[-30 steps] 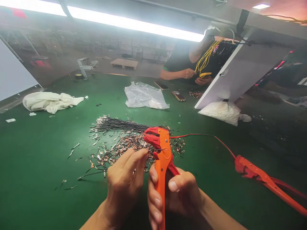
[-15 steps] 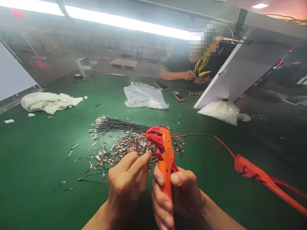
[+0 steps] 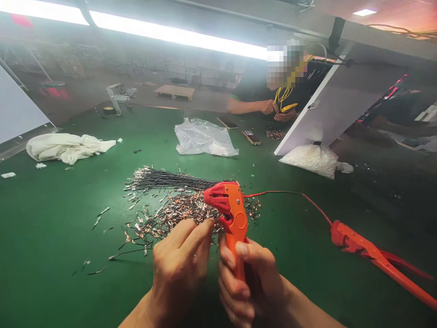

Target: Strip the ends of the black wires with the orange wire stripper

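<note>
My right hand (image 3: 251,273) is wrapped round the handles of an orange wire stripper (image 3: 235,218) with a red head, its jaws closed and its handles squeezed together. Beside the tool, the fingertips of my left hand (image 3: 182,255) are pinched close to the stripper's lower notch. A black wire (image 3: 131,253) with a metal terminal juts out leftward from behind my left hand; the fingers hide the rest. Just beyond both hands lies a heap of short wire scraps (image 3: 184,207), some with copper showing. A bundle of black wires (image 3: 170,179) with terminals lies behind it.
A second stripper (image 3: 368,250) lies at right, a red cord (image 3: 283,192) running to it. Farther back are a clear plastic bag (image 3: 205,136), white cloth (image 3: 71,146), a filled bag (image 3: 310,159), phones and a leaning panel (image 3: 317,91). Across the table, a person's hands (image 3: 278,111) work.
My right hand has squeezed the stripper's handles, and its red jaws have gone from parted to closed. My left hand keeps its pinch. The whole view has shifted slightly.
</note>
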### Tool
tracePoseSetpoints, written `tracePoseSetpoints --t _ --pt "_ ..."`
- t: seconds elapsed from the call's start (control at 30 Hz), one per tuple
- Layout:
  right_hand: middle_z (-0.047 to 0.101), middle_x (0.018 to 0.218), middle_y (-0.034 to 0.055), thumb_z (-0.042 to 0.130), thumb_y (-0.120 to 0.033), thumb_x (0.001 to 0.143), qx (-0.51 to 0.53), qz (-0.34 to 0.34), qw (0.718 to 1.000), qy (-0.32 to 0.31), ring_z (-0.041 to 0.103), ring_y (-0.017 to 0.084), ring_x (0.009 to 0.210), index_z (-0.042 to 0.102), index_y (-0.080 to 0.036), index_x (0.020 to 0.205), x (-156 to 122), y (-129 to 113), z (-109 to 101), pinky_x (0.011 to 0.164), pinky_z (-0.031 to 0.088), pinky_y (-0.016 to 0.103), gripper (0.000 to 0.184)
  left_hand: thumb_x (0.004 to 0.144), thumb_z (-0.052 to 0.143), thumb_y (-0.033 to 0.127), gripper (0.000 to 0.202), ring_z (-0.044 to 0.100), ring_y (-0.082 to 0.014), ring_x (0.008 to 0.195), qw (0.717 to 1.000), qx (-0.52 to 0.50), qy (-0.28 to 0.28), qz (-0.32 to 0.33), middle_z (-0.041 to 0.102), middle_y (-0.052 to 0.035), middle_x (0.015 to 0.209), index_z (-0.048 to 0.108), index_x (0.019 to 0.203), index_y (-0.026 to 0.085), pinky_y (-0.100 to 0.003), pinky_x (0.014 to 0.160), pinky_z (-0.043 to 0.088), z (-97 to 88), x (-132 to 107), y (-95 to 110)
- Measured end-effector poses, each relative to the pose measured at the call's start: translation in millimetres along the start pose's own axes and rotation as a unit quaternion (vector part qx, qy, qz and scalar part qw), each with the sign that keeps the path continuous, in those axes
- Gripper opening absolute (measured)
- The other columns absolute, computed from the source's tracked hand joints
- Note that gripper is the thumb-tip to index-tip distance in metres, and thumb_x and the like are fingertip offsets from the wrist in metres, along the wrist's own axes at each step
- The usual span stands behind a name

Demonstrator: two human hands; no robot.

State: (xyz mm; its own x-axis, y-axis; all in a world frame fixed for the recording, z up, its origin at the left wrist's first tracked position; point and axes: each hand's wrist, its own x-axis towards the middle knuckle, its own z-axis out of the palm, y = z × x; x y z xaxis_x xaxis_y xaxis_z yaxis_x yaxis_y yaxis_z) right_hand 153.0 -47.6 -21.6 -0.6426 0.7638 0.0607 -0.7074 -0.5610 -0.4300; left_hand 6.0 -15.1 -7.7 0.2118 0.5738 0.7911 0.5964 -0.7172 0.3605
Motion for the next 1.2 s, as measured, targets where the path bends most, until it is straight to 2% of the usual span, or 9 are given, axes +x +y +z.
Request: tracePoseSetpoints --t 0.1,0.27,0.43,0.53,0.67,0.87,1.2 --pt "0.047 0.047 -0.0092 0.050 -0.054 0.092 0.020 -0.004 1.000 0.001 0.037 0.005 0.029 0.050 -0.020 0.079 1.4 0.6 -5.0 0.032 0.047 0.017 0.036 0.089 0.059 0.007 0.016 0.062 -0.0096 0.063 1.000 0.009 -0.013 -0.005 0.068 -0.0012 0.075 0.064 0.101 0.017 -0.019 0.058 0.048 0.5 -1.3 -0.6" --pt "0.055 0.046 -0.0046 0.031 -0.059 0.098 0.030 0.000 0.999 -0.013 0.052 0.010 0.031 0.052 -0.019 0.081 3.5 3.9 -11.9 0.036 0.052 0.022 0.049 0.093 0.054 0.012 0.013 0.067 -0.0120 0.070 0.999 0.022 -0.037 -0.026 0.071 -0.0038 0.082 0.063 0.101 0.015 -0.022 0.067 0.052 3.0 -5.6 -4.1" --pt "0.059 0.043 0.0001 0.041 -0.054 0.096 -0.035 -0.037 0.996 0.067 0.062 0.013 0.037 0.055 -0.014 0.071 4.7 5.4 -12.6 0.049 0.058 0.025 0.049 0.093 0.053 0.012 0.011 0.069 -0.0139 0.076 0.997 0.039 -0.063 -0.033 0.072 -0.0034 0.089 0.062 0.097 0.018 -0.024 0.071 0.052 5.3 -8.2 -6.7" --pt "0.060 0.042 -0.0001 0.049 -0.053 0.092 -0.044 -0.026 0.994 0.098 0.061 0.013 0.034 0.056 -0.014 0.070 3.9 4.5 -13.2 0.041 0.055 0.022 0.045 0.093 0.053 0.012 0.011 0.069 -0.0142 0.077 0.996 0.039 -0.071 -0.028 0.072 -0.0030 0.089 0.061 0.094 0.019 -0.024 0.073 0.052 5.7 -8.7 -7.3" --pt "0.059 0.041 -0.0010 0.051 -0.050 0.091 -0.037 -0.018 0.994 0.104 0.057 0.012 0.029 0.057 -0.014 0.071 4.0 4.5 -13.9 0.030 0.049 0.020 0.042 0.093 0.054 0.012 0.010 0.068 -0.0137 0.073 0.996 0.042 -0.070 -0.030 0.072 -0.0019 0.086 0.061 0.094 0.019 -0.024 0.071 0.051 5.8 -8.8 -9.1" --pt "0.056 0.040 -0.0016 0.051 -0.045 0.092 -0.032 -0.024 0.993 0.113 0.056 0.012 0.029 0.058 -0.014 0.070 7.8 6.0 -14.0 0.030 0.050 0.020 0.039 0.094 0.052 0.014 0.010 0.068 -0.0147 0.073 0.994 0.076 -0.075 -0.014 0.072 -0.0025 0.084 0.061 0.092 0.018 -0.024 0.065 0.049 6.4 -7.3 -13.2" --pt "0.054 0.040 -0.0024 0.047 -0.048 0.094 -0.010 -0.004 0.992 0.124 0.053 0.011 0.029 0.057 -0.015 0.070 7.8 2.5 -12.5 0.030 0.049 0.020 0.042 0.095 0.047 0.015 0.017 0.068 -0.0145 0.069 0.988 0.106 -0.112 -0.019 0.072 -0.0019 0.081 0.063 0.092 0.018 -0.024 0.061 0.048 8.6 -7.6 -12.5"
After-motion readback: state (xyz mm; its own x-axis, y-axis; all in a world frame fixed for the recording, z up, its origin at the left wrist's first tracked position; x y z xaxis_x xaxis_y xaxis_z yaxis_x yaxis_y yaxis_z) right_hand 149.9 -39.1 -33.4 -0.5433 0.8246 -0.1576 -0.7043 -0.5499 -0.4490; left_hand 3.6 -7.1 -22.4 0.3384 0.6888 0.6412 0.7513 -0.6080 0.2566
